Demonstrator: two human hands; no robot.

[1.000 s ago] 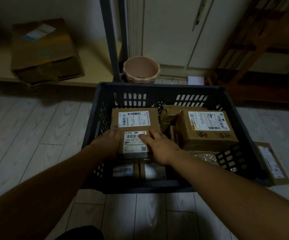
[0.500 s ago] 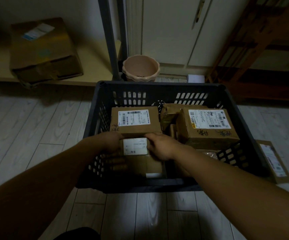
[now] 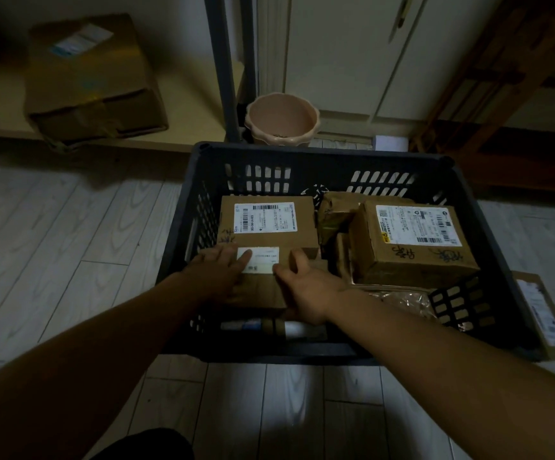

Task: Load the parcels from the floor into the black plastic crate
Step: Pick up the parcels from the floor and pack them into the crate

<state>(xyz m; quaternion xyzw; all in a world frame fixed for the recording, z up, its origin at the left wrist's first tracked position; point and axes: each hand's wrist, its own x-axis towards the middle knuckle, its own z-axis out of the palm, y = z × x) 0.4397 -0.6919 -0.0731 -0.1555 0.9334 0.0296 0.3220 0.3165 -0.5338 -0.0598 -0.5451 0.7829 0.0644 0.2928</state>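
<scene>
The black plastic crate (image 3: 319,154) stands on the floor before me with several cardboard parcels inside. A small labelled parcel (image 3: 261,277) lies at the crate's front left, against a larger labelled box (image 3: 269,224). My left hand (image 3: 219,267) rests on the small parcel's left side with straight fingers. My right hand (image 3: 302,287) holds its right side, thumb up along the edge. A big box (image 3: 415,244) fills the crate's right half. A flat parcel (image 3: 545,313) lies on the floor just right of the crate.
A pink plastic bucket (image 3: 281,117) stands behind the crate by a grey post (image 3: 221,61). A large cardboard box (image 3: 93,81) sits on a low ledge at far left. Wooden shelving (image 3: 502,78) stands at far right. Pale wood-plank floor surrounds the crate.
The small parcel has been lowered and settled deeper in the crate's front left. Both hands stay at its sides; my left hand's fingers have straightened over its label.
</scene>
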